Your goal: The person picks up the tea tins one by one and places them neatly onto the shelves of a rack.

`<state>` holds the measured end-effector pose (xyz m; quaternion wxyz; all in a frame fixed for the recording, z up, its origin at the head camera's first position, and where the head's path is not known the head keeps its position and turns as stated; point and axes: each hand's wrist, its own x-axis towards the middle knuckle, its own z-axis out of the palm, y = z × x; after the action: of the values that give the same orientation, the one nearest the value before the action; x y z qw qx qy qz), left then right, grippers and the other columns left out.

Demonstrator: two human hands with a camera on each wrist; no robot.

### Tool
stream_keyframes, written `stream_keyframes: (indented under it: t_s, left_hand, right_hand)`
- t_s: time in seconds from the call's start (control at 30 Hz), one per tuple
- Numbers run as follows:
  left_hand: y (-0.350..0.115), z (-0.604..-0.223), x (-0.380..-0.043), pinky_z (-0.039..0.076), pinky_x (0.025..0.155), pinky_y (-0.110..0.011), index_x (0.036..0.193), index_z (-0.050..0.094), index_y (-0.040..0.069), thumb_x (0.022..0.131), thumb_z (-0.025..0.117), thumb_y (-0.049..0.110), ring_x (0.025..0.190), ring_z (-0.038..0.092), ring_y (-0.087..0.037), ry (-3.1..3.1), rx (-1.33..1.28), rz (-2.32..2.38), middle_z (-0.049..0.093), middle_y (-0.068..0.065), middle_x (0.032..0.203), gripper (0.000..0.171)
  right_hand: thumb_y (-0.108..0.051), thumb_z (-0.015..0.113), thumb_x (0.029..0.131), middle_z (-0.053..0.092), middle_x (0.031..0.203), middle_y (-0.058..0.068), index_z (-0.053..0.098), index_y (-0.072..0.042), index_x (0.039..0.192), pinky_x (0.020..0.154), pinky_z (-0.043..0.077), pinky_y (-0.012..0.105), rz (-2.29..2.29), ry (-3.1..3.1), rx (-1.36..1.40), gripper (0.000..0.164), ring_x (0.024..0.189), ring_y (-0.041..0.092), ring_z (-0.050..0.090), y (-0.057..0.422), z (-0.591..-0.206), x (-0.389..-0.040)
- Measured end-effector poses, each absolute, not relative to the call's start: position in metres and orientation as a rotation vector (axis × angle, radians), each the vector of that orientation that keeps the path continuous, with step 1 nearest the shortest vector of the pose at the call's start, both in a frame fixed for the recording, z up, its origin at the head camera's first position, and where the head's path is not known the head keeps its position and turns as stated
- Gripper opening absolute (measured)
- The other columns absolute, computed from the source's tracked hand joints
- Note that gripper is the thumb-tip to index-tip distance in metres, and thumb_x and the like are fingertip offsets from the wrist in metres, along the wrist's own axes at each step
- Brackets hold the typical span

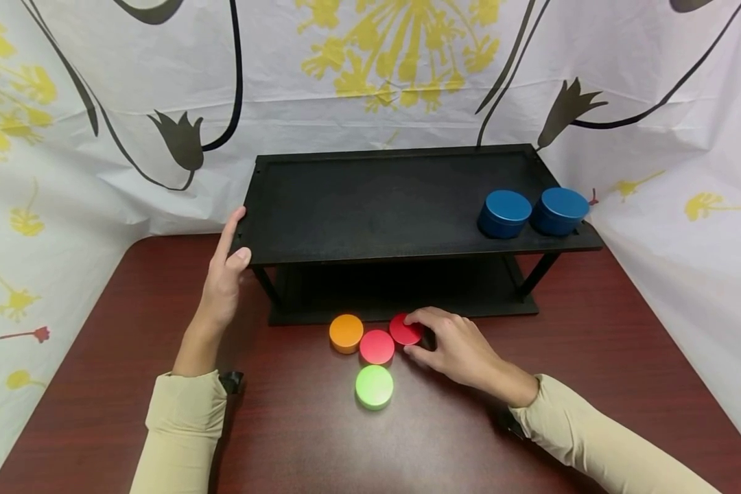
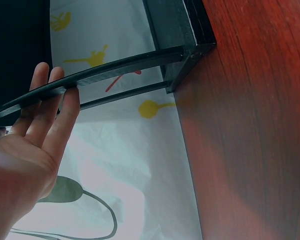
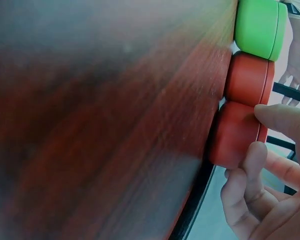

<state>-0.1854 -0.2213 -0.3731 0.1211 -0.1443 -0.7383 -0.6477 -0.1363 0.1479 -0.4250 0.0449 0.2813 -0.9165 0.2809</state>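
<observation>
My right hand point(image 1: 460, 348) pinches a round red tin point(image 3: 236, 135) by its side and lid with thumb and fingers. Touching that tin is a second, pinkish-red tin point(image 1: 377, 347). An orange tin point(image 1: 346, 333) stands on its left side, and a light green tin point(image 1: 374, 387) is in front of it. All stand on the table before a black two-tier shelf point(image 1: 370, 199). At the shelf's upper left corner my left hand point(image 1: 222, 285) holds the edge. In the left wrist view, its fingers point(image 2: 60, 122) reach across a slim black bar of the shelf.
Two blue tins point(image 1: 504, 213) stand side by side at the right end of the shelf's top. The lower board point(image 1: 401, 288) lies on the dark red wooden table point(image 1: 296, 425). A white cloth point(image 1: 370, 89) with yellow and grey plant prints hangs behind and at both sides.
</observation>
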Motion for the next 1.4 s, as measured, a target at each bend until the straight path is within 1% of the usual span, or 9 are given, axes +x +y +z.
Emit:
stream_keyframes:
  t_s: [0.23,0.5,0.63,0.73,0.87,1.07,1.2,1.4]
  left_hand:
    - [-0.222,-0.374,-0.185,0.019,0.110,-0.036,0.158,0.027,0.027,0.094,0.040,0.025,0.143,0.023,-0.014,-2.143,-0.424,-1.905,0.024,0.008,0.161,0.065]
    - [-0.221,-0.373,-0.185,0.018,0.110,-0.036,0.158,0.027,0.027,0.094,0.040,0.025,0.142,0.023,-0.014,-2.147,-0.423,-1.904,0.024,0.009,0.161,0.066]
    - [-0.221,-0.373,-0.185,0.018,0.109,-0.037,0.158,0.027,0.027,0.094,0.040,0.025,0.142,0.021,-0.013,-2.149,-0.422,-1.899,0.023,0.009,0.161,0.066]
    - [-0.220,-0.372,-0.185,0.019,0.109,-0.037,0.158,0.028,0.028,0.094,0.040,0.026,0.142,0.023,-0.014,-2.149,-0.422,-1.902,0.023,0.010,0.161,0.066]
    - [-0.220,-0.372,-0.185,0.023,0.108,-0.035,0.158,0.028,0.029,0.094,0.040,0.025,0.140,0.028,-0.016,-2.135,-0.424,-1.929,0.026,0.008,0.160,0.065]
    - [-0.221,-0.373,-0.185,0.023,0.109,-0.034,0.158,0.027,0.027,0.094,0.040,0.024,0.140,0.029,-0.017,-2.117,-0.440,-1.947,0.026,0.006,0.160,0.065]
    - [-0.221,-0.373,-0.184,0.025,0.107,-0.034,0.158,0.027,0.028,0.095,0.040,0.025,0.137,0.032,-0.017,-2.123,-0.432,-1.946,0.027,0.006,0.159,0.065]
    - [-0.221,-0.373,-0.185,0.024,0.107,-0.035,0.158,0.027,0.029,0.095,0.040,0.025,0.137,0.032,-0.017,-2.131,-0.426,-1.939,0.027,0.007,0.159,0.065]
  right_hand:
    - [-0.030,0.080,0.082,0.067,0.111,-0.002,0.070,-0.017,0.111,0.075,0.053,0.032,0.826,-2.786,0.848,0.033,0.087,0.011,0.061,0.148,-0.424,-0.134]
    - [-0.030,0.080,0.081,0.065,0.107,-0.003,0.069,-0.018,0.110,0.065,0.049,0.027,0.821,-2.752,0.816,0.033,0.075,0.013,0.059,0.147,-0.420,-0.132]
    - [-0.029,0.079,0.080,0.064,0.106,-0.004,0.069,-0.019,0.109,0.061,0.047,0.024,0.852,-2.723,0.815,0.033,0.070,0.013,0.058,0.148,-0.415,-0.130]
    - [-0.029,0.079,0.079,0.064,0.106,-0.004,0.069,-0.019,0.109,0.058,0.046,0.024,0.883,-2.695,0.821,0.033,0.067,0.013,0.057,0.148,-0.412,-0.129]
    - [-0.027,0.080,0.079,0.064,0.107,-0.004,0.069,-0.018,0.109,0.057,0.045,0.023,0.914,-2.662,0.831,0.033,0.065,0.013,0.056,0.149,-0.408,-0.127]
    - [-0.028,0.079,0.079,0.063,0.111,-0.006,0.069,-0.019,0.110,0.056,0.044,0.023,0.946,-2.605,0.833,0.034,0.063,0.011,0.054,0.150,-0.398,-0.125]
    - [-0.027,0.079,0.079,0.063,0.111,-0.008,0.069,-0.019,0.110,0.057,0.044,0.022,0.959,-2.560,0.832,0.034,0.063,0.006,0.050,0.151,-0.391,-0.124]
    - [-0.025,0.078,0.079,0.063,0.112,-0.007,0.068,-0.018,0.111,0.055,0.043,0.022,0.992,-2.505,0.841,0.033,0.060,0.006,0.048,0.154,-0.382,-0.122]
